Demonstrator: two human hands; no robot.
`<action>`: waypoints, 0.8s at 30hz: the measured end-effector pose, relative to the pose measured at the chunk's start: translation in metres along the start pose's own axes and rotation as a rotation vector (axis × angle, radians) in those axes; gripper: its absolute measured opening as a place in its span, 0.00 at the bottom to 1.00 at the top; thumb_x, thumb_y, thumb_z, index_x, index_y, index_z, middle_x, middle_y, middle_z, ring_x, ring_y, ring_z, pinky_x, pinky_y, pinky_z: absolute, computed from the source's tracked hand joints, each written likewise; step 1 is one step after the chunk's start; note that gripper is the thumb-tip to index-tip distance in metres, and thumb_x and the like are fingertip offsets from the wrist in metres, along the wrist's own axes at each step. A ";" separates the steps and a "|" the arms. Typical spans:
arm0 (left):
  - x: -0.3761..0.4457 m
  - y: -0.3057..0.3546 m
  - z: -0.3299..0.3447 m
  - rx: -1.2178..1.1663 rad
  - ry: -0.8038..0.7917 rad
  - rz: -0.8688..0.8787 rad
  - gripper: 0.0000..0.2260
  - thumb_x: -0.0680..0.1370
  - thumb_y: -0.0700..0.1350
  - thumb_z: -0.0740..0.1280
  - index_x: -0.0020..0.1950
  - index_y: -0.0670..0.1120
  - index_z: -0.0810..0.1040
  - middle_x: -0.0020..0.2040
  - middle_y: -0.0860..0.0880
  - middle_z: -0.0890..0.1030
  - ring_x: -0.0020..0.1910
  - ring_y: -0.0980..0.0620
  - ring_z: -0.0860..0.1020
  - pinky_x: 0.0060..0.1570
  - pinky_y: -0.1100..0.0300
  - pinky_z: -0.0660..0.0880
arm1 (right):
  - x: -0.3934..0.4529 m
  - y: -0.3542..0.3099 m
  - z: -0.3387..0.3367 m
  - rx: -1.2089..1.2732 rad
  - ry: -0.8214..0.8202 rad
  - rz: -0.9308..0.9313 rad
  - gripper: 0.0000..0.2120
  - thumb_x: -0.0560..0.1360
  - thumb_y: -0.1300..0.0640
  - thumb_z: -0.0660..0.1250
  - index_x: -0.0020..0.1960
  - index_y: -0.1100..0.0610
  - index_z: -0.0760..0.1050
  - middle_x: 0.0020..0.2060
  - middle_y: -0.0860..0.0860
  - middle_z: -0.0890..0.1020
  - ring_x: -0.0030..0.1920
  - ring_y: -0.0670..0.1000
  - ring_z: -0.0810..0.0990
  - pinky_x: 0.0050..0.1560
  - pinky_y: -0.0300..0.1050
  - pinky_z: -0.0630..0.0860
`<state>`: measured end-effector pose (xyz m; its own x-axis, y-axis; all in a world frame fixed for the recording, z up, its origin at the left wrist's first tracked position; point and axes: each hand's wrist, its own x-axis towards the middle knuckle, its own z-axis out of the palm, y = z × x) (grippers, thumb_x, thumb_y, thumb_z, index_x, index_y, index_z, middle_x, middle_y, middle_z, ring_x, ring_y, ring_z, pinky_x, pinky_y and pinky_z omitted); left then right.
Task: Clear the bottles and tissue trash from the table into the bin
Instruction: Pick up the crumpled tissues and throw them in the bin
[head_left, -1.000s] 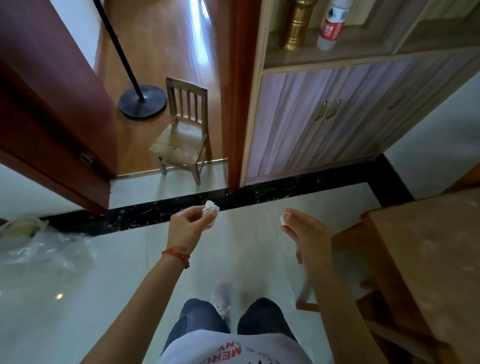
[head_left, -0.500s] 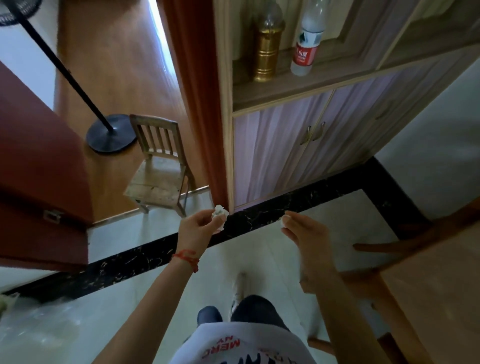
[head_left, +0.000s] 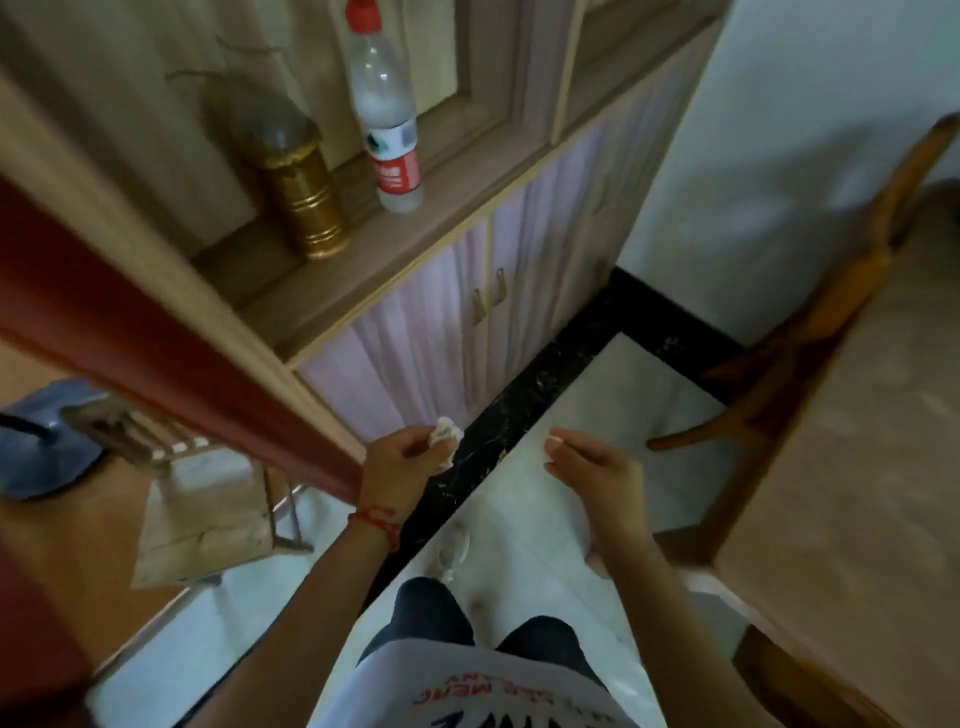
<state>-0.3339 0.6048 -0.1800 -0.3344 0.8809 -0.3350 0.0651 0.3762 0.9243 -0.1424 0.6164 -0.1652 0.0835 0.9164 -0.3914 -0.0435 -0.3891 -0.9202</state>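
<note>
Left hand (head_left: 400, 462) pinching small crumpled white tissue (head_left: 444, 441) in fingertips, above black floor strip. Right hand (head_left: 597, 467) loosely curled, a small white scrap at its fingertips, near wooden table (head_left: 857, 467).

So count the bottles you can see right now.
2, both on the cabinet shelf: a clear plastic bottle with a red cap and label, and a gold bottle to its left. Neither hand holds one; others may be out of frame.
</note>
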 end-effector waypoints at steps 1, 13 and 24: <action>0.011 0.006 0.009 0.027 -0.046 0.013 0.03 0.72 0.41 0.70 0.40 0.48 0.83 0.27 0.63 0.81 0.29 0.67 0.78 0.32 0.76 0.73 | 0.005 -0.001 -0.004 0.029 0.047 0.013 0.11 0.71 0.63 0.70 0.35 0.49 0.82 0.33 0.46 0.84 0.37 0.43 0.82 0.42 0.35 0.80; 0.115 0.073 0.101 0.087 -0.514 0.096 0.09 0.72 0.35 0.69 0.51 0.34 0.79 0.38 0.47 0.80 0.30 0.65 0.78 0.31 0.76 0.73 | 0.047 -0.017 -0.036 0.208 0.561 0.050 0.04 0.70 0.61 0.71 0.42 0.54 0.81 0.33 0.44 0.83 0.35 0.42 0.83 0.36 0.30 0.78; 0.191 0.096 0.182 0.058 -0.663 0.050 0.09 0.71 0.38 0.70 0.34 0.50 0.83 0.26 0.56 0.81 0.30 0.61 0.77 0.32 0.70 0.76 | 0.115 -0.048 -0.062 0.268 0.667 -0.002 0.05 0.70 0.62 0.71 0.42 0.53 0.81 0.37 0.49 0.84 0.37 0.46 0.84 0.37 0.33 0.79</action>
<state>-0.2206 0.8608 -0.1887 0.3179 0.8809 -0.3506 0.1224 0.3286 0.9365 -0.0691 0.7347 -0.1670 0.6704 0.6315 -0.3896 -0.2786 -0.2725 -0.9210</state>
